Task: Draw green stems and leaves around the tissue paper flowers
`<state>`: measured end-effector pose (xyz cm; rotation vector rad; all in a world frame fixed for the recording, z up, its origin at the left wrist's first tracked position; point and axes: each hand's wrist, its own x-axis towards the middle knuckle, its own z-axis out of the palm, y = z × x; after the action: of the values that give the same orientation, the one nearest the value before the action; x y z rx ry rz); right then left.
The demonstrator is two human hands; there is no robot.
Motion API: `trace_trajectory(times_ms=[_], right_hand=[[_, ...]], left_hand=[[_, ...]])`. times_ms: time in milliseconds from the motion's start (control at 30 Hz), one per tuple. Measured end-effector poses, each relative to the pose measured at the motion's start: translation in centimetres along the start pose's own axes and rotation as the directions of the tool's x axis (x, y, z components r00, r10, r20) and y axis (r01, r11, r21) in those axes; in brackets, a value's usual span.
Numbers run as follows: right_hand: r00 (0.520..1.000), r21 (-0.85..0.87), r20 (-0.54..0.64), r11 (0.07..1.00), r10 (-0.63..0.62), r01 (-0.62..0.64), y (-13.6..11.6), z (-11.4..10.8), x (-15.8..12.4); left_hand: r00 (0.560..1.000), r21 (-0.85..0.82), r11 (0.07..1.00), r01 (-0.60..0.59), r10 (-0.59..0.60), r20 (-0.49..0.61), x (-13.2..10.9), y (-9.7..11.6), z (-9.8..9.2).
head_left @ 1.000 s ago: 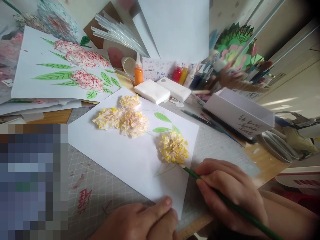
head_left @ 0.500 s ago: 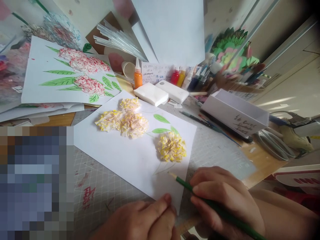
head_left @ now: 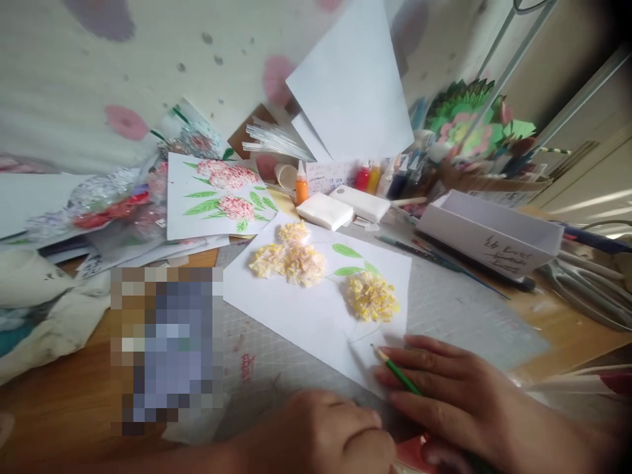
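Note:
My right hand (head_left: 444,388) has a green coloured pencil (head_left: 399,375) under its fairly straight fingers, the tip over the near corner of a white paper sheet (head_left: 276,303). Beside it, my left hand (head_left: 340,428) is closed, fingers curled. Whatever it may hold is hidden. A small red object (head_left: 413,451) shows between the hands, partly covered. On the sheet are a cluster of yellow-tipped ruffled flowers (head_left: 303,263), a single yellow flower (head_left: 372,296) and green leaves (head_left: 347,250). Faint drawn lines run below the single flower.
A finished-looking picture with red-and-white flowers (head_left: 237,207) lies behind. White blocks (head_left: 326,210), an orange bottle (head_left: 301,185) and several paint bottles stand at the back. An open white box (head_left: 488,230), brushes (head_left: 419,250) and a grey cutting mat (head_left: 459,309) are right. A blurred-out patch (head_left: 172,355) is left.
The view has shifted, showing more at the left and back. My right fingers have straightened over the pencil. My left hand is now curled near the red object, off the sheet's edge.

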<state>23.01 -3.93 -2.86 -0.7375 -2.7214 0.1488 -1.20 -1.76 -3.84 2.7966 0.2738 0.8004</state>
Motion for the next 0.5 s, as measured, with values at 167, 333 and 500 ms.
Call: trace_trajectory(times_ms=[167,333,500], right_hand=[[0.994,-0.066,-0.106,0.997,0.034,-0.041,2.0,-0.2,-3.9],[0.974,-0.148,-0.136,0.968,0.183,-0.202,4.1,-0.8,-7.4],[0.934,-0.117,-0.125,0.93,0.335,-0.349,3.5,-1.0,-8.0]], left_hand=[[0.99,0.169,0.979,-0.115,0.126,-0.057,0.6,0.1,0.9],[0.992,0.319,0.947,-0.043,0.078,-0.098,1.0,0.5,1.1],[0.989,0.4,0.915,0.052,-0.102,0.106,0.8,1.0,0.4]])
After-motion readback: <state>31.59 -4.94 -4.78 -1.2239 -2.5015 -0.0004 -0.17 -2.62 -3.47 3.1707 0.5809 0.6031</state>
